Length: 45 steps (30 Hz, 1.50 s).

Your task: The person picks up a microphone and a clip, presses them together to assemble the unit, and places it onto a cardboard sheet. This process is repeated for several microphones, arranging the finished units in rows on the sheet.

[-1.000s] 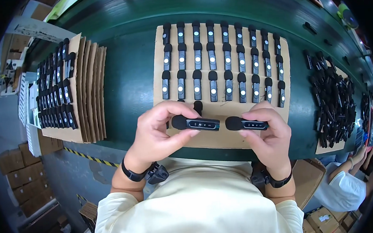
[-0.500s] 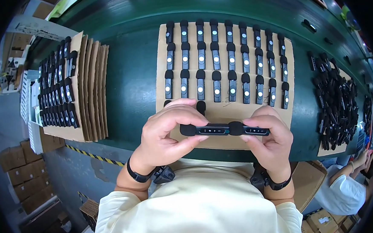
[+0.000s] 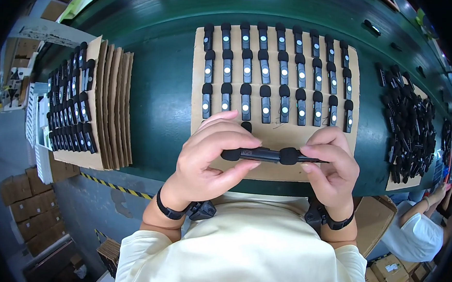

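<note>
Two small black clip-on microphones with foam caps are held end to end above the cardboard's near edge. My left hand [image 3: 201,165] pinches the left microphone [image 3: 264,154] between thumb and fingers near its foam cap. In my right hand [image 3: 332,166], the right microphone [image 3: 289,156] is gripped by its body, which shows as a thin edge. Its foam cap meets the end of the left one. Beyond my hands, rows of similar microphones [image 3: 264,69], most with a pale round dot, lie on a cardboard sheet [image 3: 287,132]. My left fingers partly cover its near row.
A stack of cardboard sheets [image 3: 118,106] with microphones on top stands at the left of the green table [image 3: 160,88]. To the right lies a heap of black microphones [image 3: 408,124]. Another person [image 3: 413,233] is at the lower right; boxes [image 3: 36,214] stand at the left.
Both microphones have been rolled in my fingers, so their faces with small marks have turned away. The right one now tilts slightly, and my hands have shifted a little to the right.
</note>
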{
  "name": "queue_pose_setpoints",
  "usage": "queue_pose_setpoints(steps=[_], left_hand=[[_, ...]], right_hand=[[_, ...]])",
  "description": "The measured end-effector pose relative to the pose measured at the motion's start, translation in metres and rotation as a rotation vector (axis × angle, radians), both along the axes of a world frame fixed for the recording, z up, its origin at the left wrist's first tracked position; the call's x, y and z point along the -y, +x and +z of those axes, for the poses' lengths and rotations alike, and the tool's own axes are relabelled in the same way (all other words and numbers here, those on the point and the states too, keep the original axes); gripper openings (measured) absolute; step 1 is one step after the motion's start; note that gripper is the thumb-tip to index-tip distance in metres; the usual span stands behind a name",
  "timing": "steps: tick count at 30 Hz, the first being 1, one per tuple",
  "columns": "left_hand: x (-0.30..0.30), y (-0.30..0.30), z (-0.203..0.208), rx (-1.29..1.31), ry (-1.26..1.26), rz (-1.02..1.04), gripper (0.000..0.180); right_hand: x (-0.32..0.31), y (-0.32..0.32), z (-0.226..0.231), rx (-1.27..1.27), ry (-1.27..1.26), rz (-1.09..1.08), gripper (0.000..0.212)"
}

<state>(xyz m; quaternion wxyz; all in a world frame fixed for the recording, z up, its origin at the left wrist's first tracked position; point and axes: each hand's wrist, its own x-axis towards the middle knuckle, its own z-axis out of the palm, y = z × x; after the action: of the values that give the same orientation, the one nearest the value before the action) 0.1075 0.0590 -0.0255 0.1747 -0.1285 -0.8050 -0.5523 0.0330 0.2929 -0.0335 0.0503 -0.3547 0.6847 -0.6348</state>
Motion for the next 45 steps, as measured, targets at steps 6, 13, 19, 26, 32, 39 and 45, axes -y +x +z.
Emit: queue_pose_setpoints(steps=[6,13,19,26,32,39,45], left_hand=[[0.001,-0.006,0.002,-0.011,-0.178,-0.081,0.025],[-0.008,-0.007,-0.011,0.069,0.031,-0.058,0.025],[-0.013,-0.009,-0.016,0.051,0.047,-0.083,0.024],[-0.018,-0.007,-0.016,0.015,-0.035,-0.099,0.024],[-0.013,0.003,-0.024,-0.024,-0.257,-0.153,0.023],[-0.020,0.004,-0.033,-0.185,-0.511,-0.106,0.020],[-0.029,0.011,-0.045,-0.299,-0.779,-0.086,0.013]], right_hand=[[0.002,0.007,-0.005,0.185,-0.216,-0.103,0.031],[-0.003,-0.005,0.001,-0.149,0.094,0.027,0.036],[0.017,-0.004,-0.004,-0.256,0.112,0.033,0.036],[0.013,0.001,-0.010,-0.280,0.098,0.010,0.037],[-0.013,0.006,-0.019,-0.282,0.296,0.029,0.034],[-0.013,0.006,-0.028,-0.393,0.327,-0.019,0.037],[-0.012,0.018,-0.033,-0.594,0.508,0.039,0.026]])
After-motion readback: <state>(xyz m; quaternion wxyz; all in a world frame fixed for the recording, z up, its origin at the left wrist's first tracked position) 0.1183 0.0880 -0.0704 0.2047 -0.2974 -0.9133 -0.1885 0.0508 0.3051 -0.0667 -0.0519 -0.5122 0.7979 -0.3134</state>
